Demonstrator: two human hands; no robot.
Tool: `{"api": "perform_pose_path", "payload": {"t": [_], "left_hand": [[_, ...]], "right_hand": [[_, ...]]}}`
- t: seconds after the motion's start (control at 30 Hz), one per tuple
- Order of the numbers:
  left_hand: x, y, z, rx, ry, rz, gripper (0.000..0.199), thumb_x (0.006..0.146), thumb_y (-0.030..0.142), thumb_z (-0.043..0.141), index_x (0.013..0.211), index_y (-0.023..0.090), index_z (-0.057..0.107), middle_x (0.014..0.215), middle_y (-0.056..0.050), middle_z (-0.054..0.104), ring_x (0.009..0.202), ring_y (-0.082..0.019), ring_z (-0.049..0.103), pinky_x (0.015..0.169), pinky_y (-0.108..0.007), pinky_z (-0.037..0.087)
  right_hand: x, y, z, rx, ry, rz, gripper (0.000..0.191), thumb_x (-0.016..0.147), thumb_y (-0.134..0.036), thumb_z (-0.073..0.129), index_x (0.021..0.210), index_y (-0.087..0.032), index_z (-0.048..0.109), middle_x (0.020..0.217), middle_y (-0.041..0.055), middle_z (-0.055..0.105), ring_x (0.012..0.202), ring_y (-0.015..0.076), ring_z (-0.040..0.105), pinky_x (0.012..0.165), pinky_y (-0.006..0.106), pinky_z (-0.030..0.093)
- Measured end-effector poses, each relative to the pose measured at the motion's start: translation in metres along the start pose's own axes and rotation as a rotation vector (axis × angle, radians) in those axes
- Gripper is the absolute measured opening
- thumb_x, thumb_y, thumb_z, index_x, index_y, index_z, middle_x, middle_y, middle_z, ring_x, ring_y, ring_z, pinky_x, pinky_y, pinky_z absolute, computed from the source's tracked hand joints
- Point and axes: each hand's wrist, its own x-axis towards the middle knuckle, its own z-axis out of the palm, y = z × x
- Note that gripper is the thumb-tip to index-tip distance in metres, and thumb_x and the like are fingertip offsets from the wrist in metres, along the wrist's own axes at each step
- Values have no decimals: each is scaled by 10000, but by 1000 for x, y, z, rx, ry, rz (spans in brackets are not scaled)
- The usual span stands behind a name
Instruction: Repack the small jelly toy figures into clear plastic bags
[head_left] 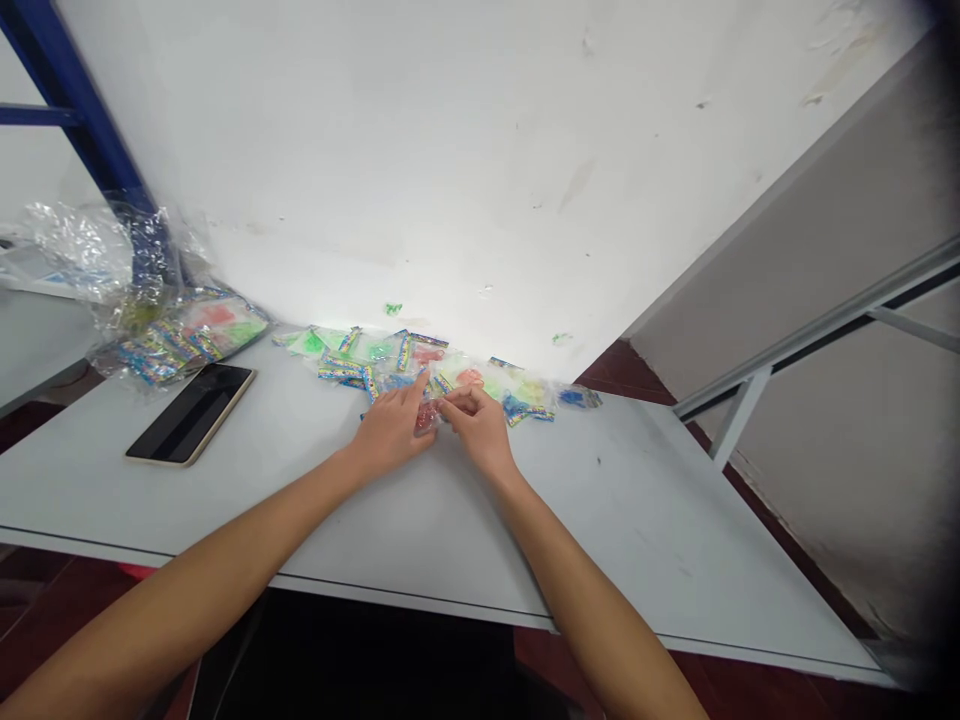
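Note:
A small clear plastic packet with red contents (426, 416) lies between my hands, over the front of a row of similar packets. My left hand (388, 428) holds its left side, index finger stretched forward and thumb along the near edge. The fingers of my right hand (484, 428) are bent and pinch the packet's right edge. Around and behind my hands are packets with green contents (313, 342), orange-red contents (470, 377) and blue contents (574, 397), many with printed blue-and-yellow header strips. My fingers cover part of the red packet.
A phone (191, 415) lies face up on the grey table (420, 530), to the left. Behind it is a large clear bag (187, 325) of more packets. A white wall (420, 150) rises along the table's back. Metal frames stand left and right.

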Motion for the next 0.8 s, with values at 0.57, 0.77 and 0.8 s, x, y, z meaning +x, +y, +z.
{"api": "perform_pose_path", "payload": {"t": [0.57,0.77,0.8], "left_hand": [[0,-1,-4,-103,103,-2,755,821,320,612,1489,187,285,1067,-87,656,1060,-280,598,953,-420,440],[0,-3,-6,-58,134,67,767,828,329,607,1497,178,263,1102,-103,644,1088,-287,583,972,-429,430],[0,-3,-5,-40,139,88,764,828,322,605,1497,184,262,1108,-104,641,1091,-289,579,973,-433,428]], "right_hand": [[-4,-12,-4,-66,-85,18,274,759,-435,601,694,-189,700,611,-22,538,563,117,399,538,264,312],[1,-9,-10,-60,17,10,424,761,-525,649,563,-203,456,535,-59,364,523,98,323,515,264,256],[1,-8,-10,-81,0,22,446,759,-542,649,556,-204,440,533,-58,368,520,98,326,513,266,258]]}}
